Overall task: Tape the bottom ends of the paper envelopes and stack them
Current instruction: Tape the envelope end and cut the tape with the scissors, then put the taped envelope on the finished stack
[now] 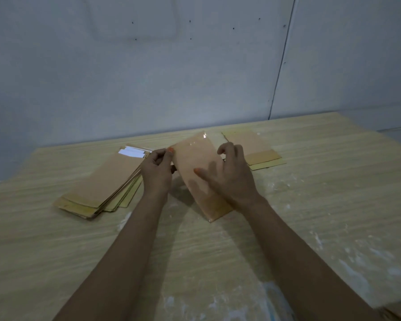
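Observation:
A tan paper envelope [195, 158] with a glossy face is tilted up off the table at the centre, its near end touching the wood. My left hand [156, 170] pinches its left edge near the top corner. Over the right side of the envelope lies my right hand [229, 172], thumb stretched across the face and fingers curled near the right edge. A fanned stack of envelopes [102, 184] lies to the left, with white strips [132, 152] at its far end. Two more envelopes [257, 149] lie flat behind my right hand.
The wooden table [322, 205] carries white powdery smears near the front and right. A grey wall [148, 77] rises close behind its far edge. The table's right edge runs diagonally at the lower right.

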The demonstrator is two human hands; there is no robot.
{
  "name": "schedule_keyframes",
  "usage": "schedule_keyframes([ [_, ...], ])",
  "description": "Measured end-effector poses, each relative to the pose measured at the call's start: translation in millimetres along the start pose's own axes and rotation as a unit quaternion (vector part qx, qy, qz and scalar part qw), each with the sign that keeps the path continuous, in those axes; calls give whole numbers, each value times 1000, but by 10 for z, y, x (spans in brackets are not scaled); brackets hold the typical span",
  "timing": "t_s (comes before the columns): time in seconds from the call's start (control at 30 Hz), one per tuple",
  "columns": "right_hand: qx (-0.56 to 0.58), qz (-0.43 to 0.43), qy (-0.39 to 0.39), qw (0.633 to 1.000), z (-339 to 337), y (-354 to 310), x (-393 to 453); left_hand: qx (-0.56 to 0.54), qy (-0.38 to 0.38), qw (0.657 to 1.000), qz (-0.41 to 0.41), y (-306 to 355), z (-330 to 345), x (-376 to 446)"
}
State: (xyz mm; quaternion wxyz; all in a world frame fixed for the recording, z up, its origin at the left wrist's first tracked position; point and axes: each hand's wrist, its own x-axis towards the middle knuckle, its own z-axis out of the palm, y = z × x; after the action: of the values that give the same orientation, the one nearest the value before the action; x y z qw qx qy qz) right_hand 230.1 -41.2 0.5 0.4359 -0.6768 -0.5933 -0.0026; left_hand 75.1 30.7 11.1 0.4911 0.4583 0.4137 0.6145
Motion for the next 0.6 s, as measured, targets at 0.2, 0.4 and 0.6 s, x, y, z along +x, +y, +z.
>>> schedule_keyframes([
  [0.2,-112,22,-48,992,-89,135,-161,-30,31,999,-11,79,337,108],
  [0.4,-132,42,25,990,-183,313,-104,-67,-11,997,-30,50,670,102],
  [0.6,-143,130,79,978,-264,655,207,117,-80,984,107,-271,672,18],
])
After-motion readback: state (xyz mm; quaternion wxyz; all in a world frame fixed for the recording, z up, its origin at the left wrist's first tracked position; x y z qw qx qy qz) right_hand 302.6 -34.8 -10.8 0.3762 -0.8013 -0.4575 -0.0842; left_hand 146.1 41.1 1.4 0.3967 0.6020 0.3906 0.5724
